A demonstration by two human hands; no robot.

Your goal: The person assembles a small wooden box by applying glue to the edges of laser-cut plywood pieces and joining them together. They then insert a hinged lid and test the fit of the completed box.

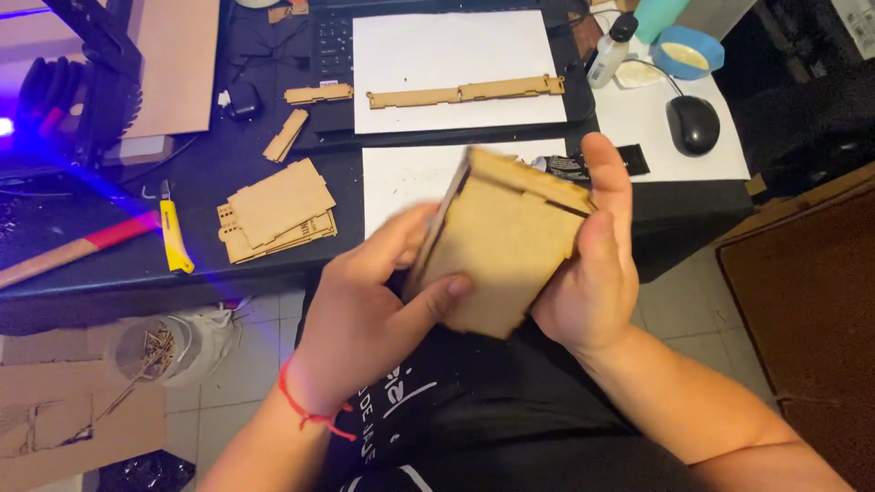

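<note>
I hold a small box of thin laser-cut wooden panels (497, 241) above my lap, tilted, in front of the black desk's edge. My left hand (369, 314) grips its left side, thumb pressed on the front panel, a red string around the wrist. My right hand (597, 260) wraps its right side, fingers up over the top edge. On the desk to the left lies a stack of flat cut wooden pieces (276, 211).
White sheets (451, 59) on the desk carry a long wooden strip (465, 92); small wooden bits (317, 94) lie nearby. A yellow utility knife (173, 232), a red-handled tool (87, 246), a mouse (693, 123), a small bottle (609, 53), a blue bowl (685, 53). Floor: bag of scraps (159, 351), cardboard (64, 424).
</note>
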